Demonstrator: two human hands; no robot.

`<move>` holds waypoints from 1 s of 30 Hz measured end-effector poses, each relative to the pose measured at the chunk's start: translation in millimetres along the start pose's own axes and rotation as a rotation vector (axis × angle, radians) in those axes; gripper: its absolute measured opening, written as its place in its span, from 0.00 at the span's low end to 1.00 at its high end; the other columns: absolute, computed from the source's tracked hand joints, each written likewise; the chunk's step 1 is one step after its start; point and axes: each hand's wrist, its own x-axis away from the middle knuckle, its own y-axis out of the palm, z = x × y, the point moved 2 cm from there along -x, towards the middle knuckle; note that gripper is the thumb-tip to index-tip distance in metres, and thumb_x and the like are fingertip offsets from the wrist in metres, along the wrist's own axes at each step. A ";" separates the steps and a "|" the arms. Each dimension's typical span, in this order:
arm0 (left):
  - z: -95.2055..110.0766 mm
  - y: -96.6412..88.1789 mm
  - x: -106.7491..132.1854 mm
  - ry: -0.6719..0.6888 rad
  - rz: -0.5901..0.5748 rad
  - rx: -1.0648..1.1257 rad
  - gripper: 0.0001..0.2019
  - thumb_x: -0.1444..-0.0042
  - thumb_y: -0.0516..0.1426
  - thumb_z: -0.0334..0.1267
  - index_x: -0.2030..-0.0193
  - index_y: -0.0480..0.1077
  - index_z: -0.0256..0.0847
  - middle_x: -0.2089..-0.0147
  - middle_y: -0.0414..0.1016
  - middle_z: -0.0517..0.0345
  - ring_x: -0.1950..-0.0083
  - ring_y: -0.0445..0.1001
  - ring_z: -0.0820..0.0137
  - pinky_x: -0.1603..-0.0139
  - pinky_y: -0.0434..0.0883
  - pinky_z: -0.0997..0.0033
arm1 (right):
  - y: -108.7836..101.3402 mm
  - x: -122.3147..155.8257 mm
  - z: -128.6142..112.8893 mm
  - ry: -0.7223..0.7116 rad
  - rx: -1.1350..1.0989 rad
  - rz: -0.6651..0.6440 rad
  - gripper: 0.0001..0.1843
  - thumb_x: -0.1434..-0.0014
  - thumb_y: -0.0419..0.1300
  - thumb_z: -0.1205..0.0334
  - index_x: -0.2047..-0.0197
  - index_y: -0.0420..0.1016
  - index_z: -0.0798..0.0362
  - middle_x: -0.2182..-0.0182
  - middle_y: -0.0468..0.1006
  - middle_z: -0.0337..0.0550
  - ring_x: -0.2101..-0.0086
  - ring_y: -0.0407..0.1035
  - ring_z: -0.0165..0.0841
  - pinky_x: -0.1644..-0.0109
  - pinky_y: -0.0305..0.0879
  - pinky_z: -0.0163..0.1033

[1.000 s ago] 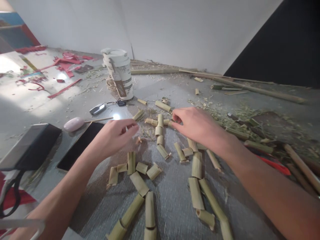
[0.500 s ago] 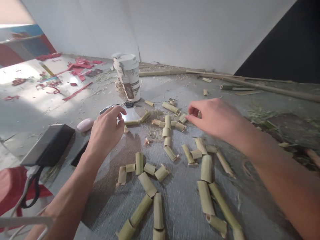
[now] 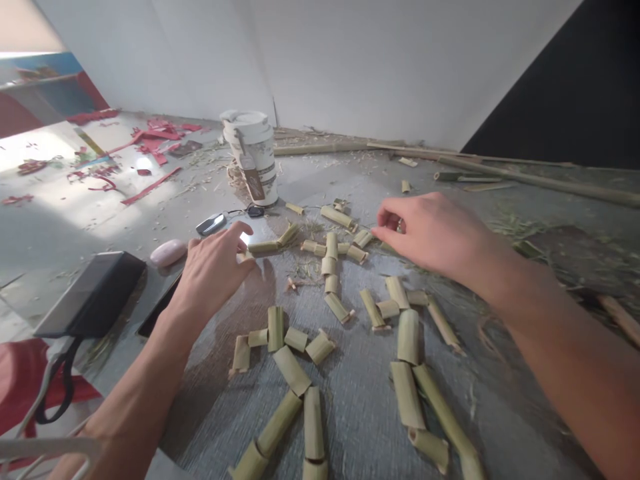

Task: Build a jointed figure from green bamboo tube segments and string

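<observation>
Short green bamboo pieces lie in jointed, figure-like arrangements on the grey surface. My left hand [image 3: 215, 270] is over the left side, thumb and forefinger bent and apart, with nothing visible between them. Close to its fingertips lies a thin bamboo piece [image 3: 263, 247]. On the right, my right hand [image 3: 433, 230] hovers with curled fingers and a gap inside the curl; I see nothing held. Its thumb tip is beside a short bamboo piece [image 3: 363, 238]. Between the hands is a small cross-shaped bamboo arrangement [image 3: 331, 265]. Nearer are a left bamboo figure [image 3: 291, 371] and a right bamboo figure [image 3: 409, 337].
A white lidded cup [image 3: 254, 157] stands at the back. By my left arm are a pink mouse [image 3: 169, 253], a black box-shaped device [image 3: 93, 293] with a cable, and a dark phone-like slab [image 3: 159, 310]. Red scraps [image 3: 155, 137] and bamboo poles [image 3: 540, 180] lie farther off.
The view has shifted slightly. My left hand has dropped a little, its thumb and forefinger wider apart. My right hand has barely moved, and the bamboo pieces keep their arrangement.
</observation>
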 end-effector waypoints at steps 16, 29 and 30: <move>29.6 0.8 10.2 0.158 -0.230 0.958 0.19 0.25 0.56 0.52 0.55 0.87 0.46 0.55 0.85 0.53 0.59 0.73 0.69 0.57 0.72 0.70 | -6.9 -3.1 5.8 0.022 -0.020 0.024 0.05 0.37 0.66 0.57 0.64 0.79 0.48 0.70 0.80 0.41 0.71 0.70 0.36 0.65 0.57 0.43; 36.1 -1.3 10.9 0.215 -0.184 0.839 0.12 0.38 0.66 0.51 0.57 0.84 0.45 0.61 0.83 0.56 0.61 0.75 0.68 0.62 0.69 0.72 | 35.3 -13.3 22.2 -0.358 -0.158 -0.022 0.16 0.34 0.59 0.73 0.49 0.85 0.53 0.49 0.85 0.50 0.49 0.76 0.44 0.45 0.70 0.49; 37.2 -1.0 11.3 0.211 -0.189 0.845 0.13 0.38 0.66 0.51 0.56 0.84 0.46 0.60 0.83 0.56 0.60 0.76 0.67 0.61 0.70 0.71 | 41.0 -14.1 20.7 -0.382 -0.147 -0.034 0.17 0.34 0.59 0.73 0.48 0.85 0.54 0.49 0.85 0.51 0.48 0.75 0.45 0.45 0.70 0.50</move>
